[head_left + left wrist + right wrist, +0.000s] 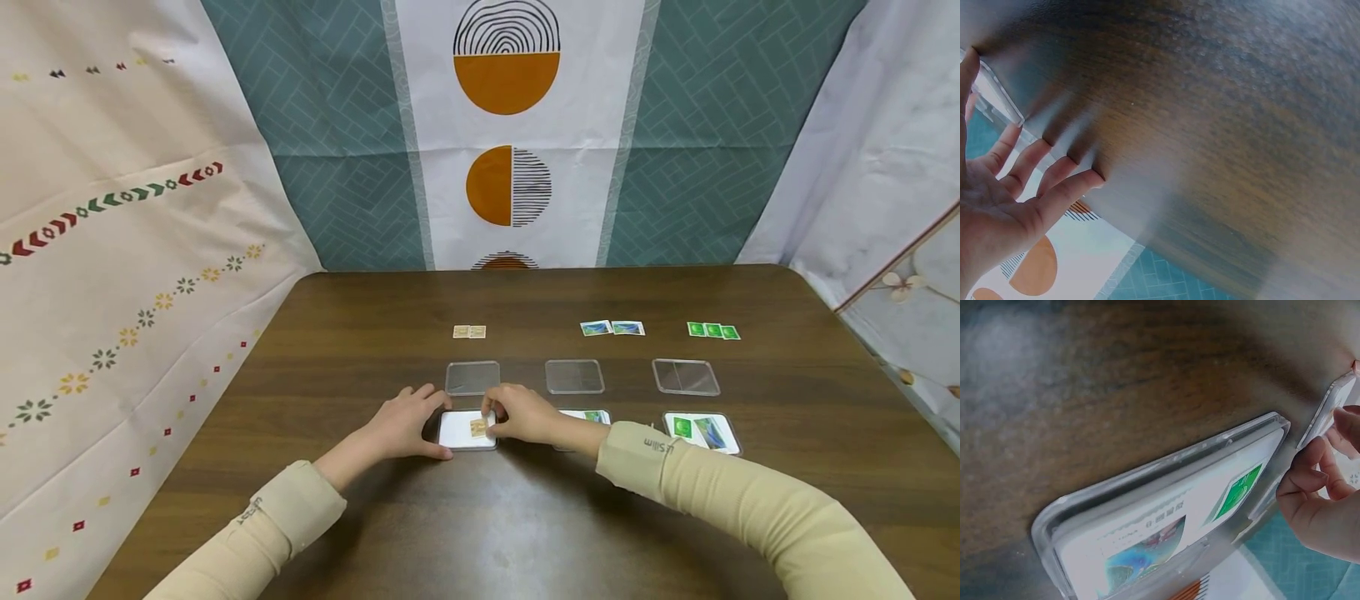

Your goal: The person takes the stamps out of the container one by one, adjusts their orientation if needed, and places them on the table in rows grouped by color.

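A light tan stamp (478, 427), best held by its edge

We see the tan stamp on the white card (452, 429) inside a clear case (468, 451), at about three o'clock from the card's middle. The right grip (522, 414), a bare hand, seems to pinch its edge between thumb and finger. The left grip (405, 422) is at nine o'clock of the case, with relaxed, spread fingers touching its side.

We judge the stamp to be very light, thin and easy to crease, so we should take only its border. The case looks stiff and smooth, perhaps slippery, so we would steady it by its sides. Its corners are rounded, like those of the transparent plate (472, 378) at twelve o'clock. The surface (360, 358) below has brown wood grain and a soft gloss.
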Motion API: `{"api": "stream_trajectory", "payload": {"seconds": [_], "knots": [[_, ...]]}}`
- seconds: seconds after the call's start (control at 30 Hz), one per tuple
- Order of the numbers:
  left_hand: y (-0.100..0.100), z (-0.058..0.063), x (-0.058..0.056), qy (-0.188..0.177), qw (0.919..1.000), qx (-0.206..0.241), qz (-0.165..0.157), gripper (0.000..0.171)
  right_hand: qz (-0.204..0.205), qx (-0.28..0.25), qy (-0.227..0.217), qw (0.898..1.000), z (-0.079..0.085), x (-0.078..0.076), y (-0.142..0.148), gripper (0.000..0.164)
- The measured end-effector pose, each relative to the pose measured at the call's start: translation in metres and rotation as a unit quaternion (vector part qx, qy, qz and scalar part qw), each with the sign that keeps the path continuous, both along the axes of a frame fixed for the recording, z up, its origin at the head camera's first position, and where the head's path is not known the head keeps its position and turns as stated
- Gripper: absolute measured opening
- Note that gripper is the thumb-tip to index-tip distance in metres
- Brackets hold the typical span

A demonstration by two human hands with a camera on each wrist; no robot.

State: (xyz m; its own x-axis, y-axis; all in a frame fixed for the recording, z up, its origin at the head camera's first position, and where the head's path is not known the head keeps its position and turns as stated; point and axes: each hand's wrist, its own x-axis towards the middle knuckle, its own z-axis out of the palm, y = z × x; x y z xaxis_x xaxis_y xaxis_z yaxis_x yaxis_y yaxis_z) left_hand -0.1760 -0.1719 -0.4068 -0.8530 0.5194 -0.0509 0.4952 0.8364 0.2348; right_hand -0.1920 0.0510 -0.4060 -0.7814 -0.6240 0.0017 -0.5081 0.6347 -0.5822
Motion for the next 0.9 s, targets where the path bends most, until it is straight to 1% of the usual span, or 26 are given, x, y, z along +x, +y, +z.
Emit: {"api": "stream_trajectory", "payload": {"seconds": [0.3,0.53,0.7,0.9], "knots": [[-0.0003,-0.0004,-0.0008,-0.002,1.0,-0.002,0.004,0.062,-0.021,-0.03,-0.04,0.999,-0.0037,-0.0012,-0.0015,0.022],[-0.0006,-0.0001,-0.0006,-0.002,1.0,-0.001,0.003,0.062,-0.034,-0.044,-0.068,0.996,-0.0054,-0.0031,-0.0021,0.022],[-0.0006,-0.0016,-0.0008,0.002,1.0,-0.002,0.002,0.062,-0.041,-0.047,-0.071,0.996,-0.0055,-0.0028,-0.002,0.024],[-0.0006,-0.0015,-0.0001,-0.003,1.0,0.001,0.005,0.062,-0.054,-0.057,-0.068,0.995,-0.0055,0.0012,-0.0035,0.026]]}}
